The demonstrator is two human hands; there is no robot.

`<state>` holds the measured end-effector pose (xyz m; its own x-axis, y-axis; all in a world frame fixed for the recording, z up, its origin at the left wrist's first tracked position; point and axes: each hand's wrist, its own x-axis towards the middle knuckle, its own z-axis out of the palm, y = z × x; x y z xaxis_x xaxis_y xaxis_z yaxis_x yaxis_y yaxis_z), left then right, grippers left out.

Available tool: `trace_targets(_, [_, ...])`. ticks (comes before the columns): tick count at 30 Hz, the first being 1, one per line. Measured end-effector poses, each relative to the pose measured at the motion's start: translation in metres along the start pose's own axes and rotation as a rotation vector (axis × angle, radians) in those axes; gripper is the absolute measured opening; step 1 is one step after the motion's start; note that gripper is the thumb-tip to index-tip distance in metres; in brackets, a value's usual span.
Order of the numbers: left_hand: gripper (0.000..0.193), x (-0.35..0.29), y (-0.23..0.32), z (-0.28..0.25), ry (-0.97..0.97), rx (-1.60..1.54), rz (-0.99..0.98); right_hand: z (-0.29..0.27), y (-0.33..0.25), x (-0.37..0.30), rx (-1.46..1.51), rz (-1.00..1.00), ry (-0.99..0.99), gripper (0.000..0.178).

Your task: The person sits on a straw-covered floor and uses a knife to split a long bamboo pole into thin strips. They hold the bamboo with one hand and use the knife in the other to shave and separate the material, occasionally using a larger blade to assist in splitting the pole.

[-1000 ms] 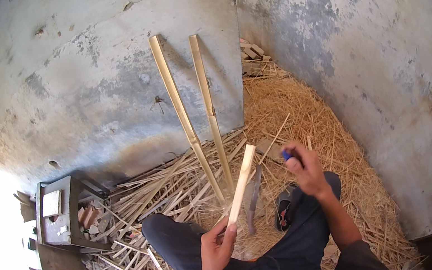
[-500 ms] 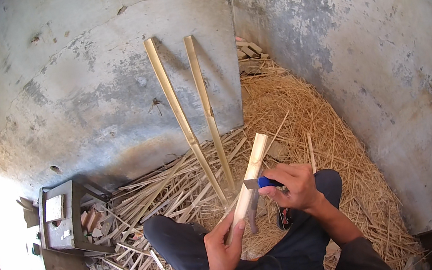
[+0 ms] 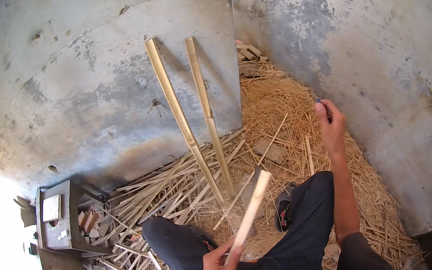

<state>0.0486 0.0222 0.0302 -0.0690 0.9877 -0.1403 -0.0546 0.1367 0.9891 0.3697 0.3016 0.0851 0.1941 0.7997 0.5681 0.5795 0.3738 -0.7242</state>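
A split bamboo strip [image 3: 251, 209], pale on its upper face, slants up and away from me between my knees. Its lower end is gripped in my left hand [image 3: 220, 267], thumb along one edge and fingers wrapped beneath. My right hand [image 3: 331, 122] is raised well off to the right, over the shavings and near the right wall, apart from the strip. Its fingers are closed around a blue-handled knife [image 3: 318, 100]; only a speck of the blue handle shows and the blade is hidden.
Two long bamboo strips [image 3: 170, 94] lean on the wall [image 3: 78, 83] ahead. Cut strips [image 3: 177, 178] lie heaped at left, curly shavings [image 3: 284, 101] at right. A dark wooden box-like stand [image 3: 65, 215] is at far left. Bricks [image 3: 249, 51] sit in the back corner.
My right hand has swung up and to the right, taking the knife away from the strip. The strip's top end has dropped lower; my left hand still holds it, slightly lower.
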Motion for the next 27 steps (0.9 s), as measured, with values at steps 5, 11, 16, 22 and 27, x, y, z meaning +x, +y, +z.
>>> trace_targets(5, [0.028,0.024,-0.011,-0.018,0.124,0.100,-0.074,0.016,0.018,-0.020,0.313,0.081,-0.341,0.036])
trace_targets(11, [0.026,0.053,-0.001,0.004,0.030,0.129,-0.014,0.043,-0.061,-0.078,0.662,0.241,-0.620,0.035])
trace_targets(16, [0.027,0.061,0.000,0.013,-0.088,0.172,0.070,0.047,-0.060,-0.085,0.610,0.278,-0.624,0.027])
trace_targets(22, [0.028,0.070,0.004,0.020,-0.167,-0.164,0.025,0.044,-0.076,-0.088,0.701,0.301,-0.581,0.029])
trace_targets(27, [0.033,0.073,0.005,0.021,-0.110,0.027,0.082,0.040,-0.060,-0.094,0.563,-0.078,-0.455,0.030])
